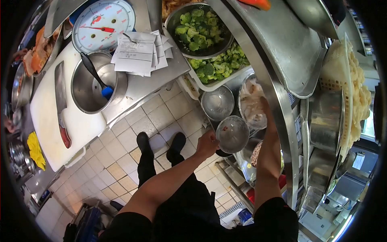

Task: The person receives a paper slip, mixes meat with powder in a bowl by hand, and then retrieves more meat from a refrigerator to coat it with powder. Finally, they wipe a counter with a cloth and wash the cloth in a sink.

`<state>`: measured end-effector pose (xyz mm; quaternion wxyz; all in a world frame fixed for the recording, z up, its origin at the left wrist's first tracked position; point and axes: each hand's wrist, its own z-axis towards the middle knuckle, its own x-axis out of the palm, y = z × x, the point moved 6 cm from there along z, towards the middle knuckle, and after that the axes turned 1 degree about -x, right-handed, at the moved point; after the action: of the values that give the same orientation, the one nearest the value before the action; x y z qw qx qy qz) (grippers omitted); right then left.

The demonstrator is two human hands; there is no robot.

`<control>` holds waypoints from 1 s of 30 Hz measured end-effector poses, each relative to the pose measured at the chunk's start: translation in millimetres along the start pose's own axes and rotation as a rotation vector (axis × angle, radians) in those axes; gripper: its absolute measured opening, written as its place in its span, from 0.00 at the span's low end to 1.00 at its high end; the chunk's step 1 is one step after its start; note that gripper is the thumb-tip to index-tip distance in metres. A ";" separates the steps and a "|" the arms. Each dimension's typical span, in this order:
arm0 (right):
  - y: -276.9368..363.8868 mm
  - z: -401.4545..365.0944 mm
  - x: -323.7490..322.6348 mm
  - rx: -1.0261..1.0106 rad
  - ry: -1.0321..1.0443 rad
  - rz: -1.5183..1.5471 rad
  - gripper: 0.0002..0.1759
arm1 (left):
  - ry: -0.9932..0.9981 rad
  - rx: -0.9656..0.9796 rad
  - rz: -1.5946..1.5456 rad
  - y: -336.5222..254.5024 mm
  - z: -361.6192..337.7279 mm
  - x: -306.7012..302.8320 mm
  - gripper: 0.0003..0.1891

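Note:
My left hand (207, 144) grips the rim of a small metal bowl (232, 134), which has small reddish scraps on its bottom. To the right, my right hand (263, 109) reaches into an oval metal bowl (241, 97) of pale, wet raw pieces (252, 99) that look like fish or squid. Its fingers are hidden or blurred among these pieces, so I cannot tell whether they hold one. Just behind the bowl in my left hand stands another round metal bowl (217, 103) with a shiny, wet-looking inside.
Broccoli fills a colander (193, 52) and a white tub (209, 86) ahead. A steel shelf edge (278, 86) runs close along my right arm. On the left counter lie a knife (60, 101), a pot (78, 94) with a blue brush (107, 92), paper slips (135, 52) and a dial scale (102, 20).

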<state>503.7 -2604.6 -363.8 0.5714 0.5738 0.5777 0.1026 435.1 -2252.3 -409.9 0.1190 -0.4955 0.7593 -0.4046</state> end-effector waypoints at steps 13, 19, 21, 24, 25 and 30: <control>108.2 -162.2 -47.8 -0.094 0.075 0.530 0.23 | -0.011 -0.001 0.027 -8.9 6.9 -1.4 0.08; 128.6 -204.0 0.9 0.013 0.188 0.508 0.21 | 0.035 -0.031 -0.044 8.1 16.0 2.0 0.08; 107.5 -203.0 36.1 0.127 0.226 0.433 0.20 | 0.035 -0.035 -0.036 7.9 15.4 1.7 0.09; 62.1 -199.8 73.1 -0.334 0.215 0.005 0.16 | 0.022 -0.006 -0.007 3.6 10.3 2.7 0.10; 69.3 -201.7 69.9 -0.339 0.218 0.005 0.16 | -0.005 0.016 0.049 -0.3 6.2 0.3 0.10; 67.3 -207.7 52.8 -0.053 0.125 0.237 0.18 | -0.039 0.030 0.032 -10.6 -18.2 -12.1 0.11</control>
<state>395.2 -2430.2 -272.6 0.5330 0.6150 0.5377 0.2201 437.3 -2234.9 -393.1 0.1477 -0.4892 0.7586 -0.4042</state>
